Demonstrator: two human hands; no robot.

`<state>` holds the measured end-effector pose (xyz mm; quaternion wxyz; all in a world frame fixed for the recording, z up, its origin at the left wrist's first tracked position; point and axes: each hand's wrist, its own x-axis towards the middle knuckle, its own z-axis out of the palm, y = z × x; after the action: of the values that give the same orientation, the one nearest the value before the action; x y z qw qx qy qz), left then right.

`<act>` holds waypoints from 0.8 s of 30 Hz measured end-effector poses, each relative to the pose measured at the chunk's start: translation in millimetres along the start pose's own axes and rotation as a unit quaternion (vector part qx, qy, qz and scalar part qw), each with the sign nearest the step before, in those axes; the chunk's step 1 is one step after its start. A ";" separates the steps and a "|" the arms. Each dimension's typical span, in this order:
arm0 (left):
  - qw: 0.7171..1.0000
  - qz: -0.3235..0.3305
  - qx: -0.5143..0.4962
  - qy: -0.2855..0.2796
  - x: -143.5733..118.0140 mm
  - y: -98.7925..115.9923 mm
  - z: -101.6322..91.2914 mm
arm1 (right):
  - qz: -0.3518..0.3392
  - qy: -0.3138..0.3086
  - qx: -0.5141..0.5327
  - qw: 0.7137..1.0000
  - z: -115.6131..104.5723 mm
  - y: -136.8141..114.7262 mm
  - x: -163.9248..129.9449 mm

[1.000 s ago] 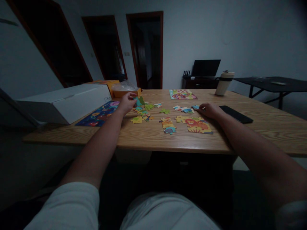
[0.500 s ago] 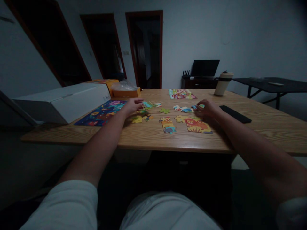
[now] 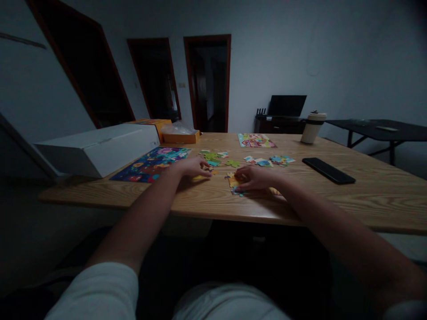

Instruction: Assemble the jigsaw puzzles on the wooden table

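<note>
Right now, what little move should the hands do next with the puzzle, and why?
Probably slide the yellow piece under the left hand across to the joined puzzle section that the right hand rests on. The two lie close together on the wooden table, and both show yellow. Whether the edges match is too dim to tell, so try the fit gently.

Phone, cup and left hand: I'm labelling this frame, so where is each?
Phone (image 3: 328,170): head view, middle of its dark screen.
Cup (image 3: 311,128): head view, pale body below the lid.
Left hand (image 3: 191,167): head view, back of the hand.
</note>
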<state>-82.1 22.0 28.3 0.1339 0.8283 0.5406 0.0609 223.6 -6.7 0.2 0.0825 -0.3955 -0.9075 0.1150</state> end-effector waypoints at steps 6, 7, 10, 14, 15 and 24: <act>0.999 0.021 0.028 -0.020 -0.6 20.1 11.1 | -0.008 0.033 0.024 0.999 6.1 -3.7 -9.2; 0.999 0.027 0.025 -0.021 -1.2 22.0 11.6 | -0.006 0.030 0.027 0.999 5.6 -4.2 -9.7; 0.999 0.045 -0.005 -0.018 -2.8 26.5 12.5 | 0.014 0.020 0.030 0.999 4.7 -5.8 -9.7; 0.996 0.064 -0.035 -0.043 -2.7 28.3 13.4 | 0.026 0.020 0.024 0.999 5.3 -5.4 -8.8; 0.996 0.070 -0.035 -0.044 -2.4 28.2 13.5 | 0.023 0.020 0.023 0.999 5.6 -4.9 -8.6; 0.990 0.142 0.000 0.004 -0.2 34.4 20.7 | 0.024 0.012 0.003 1.000 2.7 -10.1 -11.3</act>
<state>-46.8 5.5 18.4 0.1217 0.8966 0.4178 0.0822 223.4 -22.1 -0.3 0.0917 -0.4181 -0.8964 0.1151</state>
